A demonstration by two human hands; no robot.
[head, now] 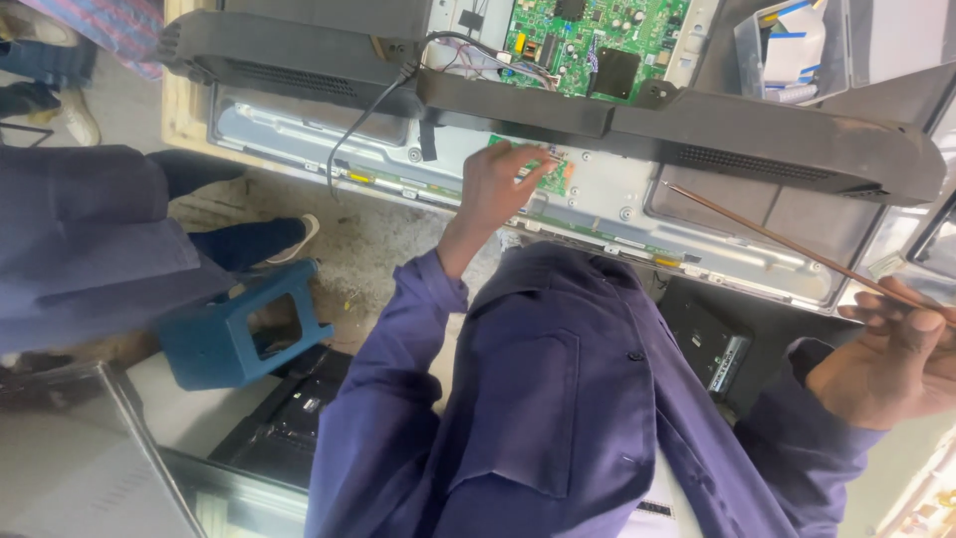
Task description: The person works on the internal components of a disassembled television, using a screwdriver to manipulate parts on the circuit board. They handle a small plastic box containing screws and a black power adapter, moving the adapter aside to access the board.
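Your left hand (495, 186) reaches far forward over the opened flat-panel television, its fingers curled down onto a small green circuit board (554, 175) that sits on the bare metal back panel (607, 204); the fingertips touch the board, but you cannot tell whether they pinch anything. Your right hand (889, 362) stays near you at the right edge, loosely closed around the near end of a thin brown rod (777, 239), which slants up and left across the metal panel toward its middle. Just beyond the small board, the black plastic rear cover (677, 125) lies tilted across the set, and a black cable (363, 115) droops from it down over the panel's left part. Farther off, a larger green main board (588, 40) shows above the cover. At the far right, a clear plastic container (792, 45) holds white and blue pieces. To the left, on the gritty floor, a blue plastic stool (239, 334) stands beside another person's dark-trousered leg (80, 239). Your purple jacket (538, 399) fills the near middle.
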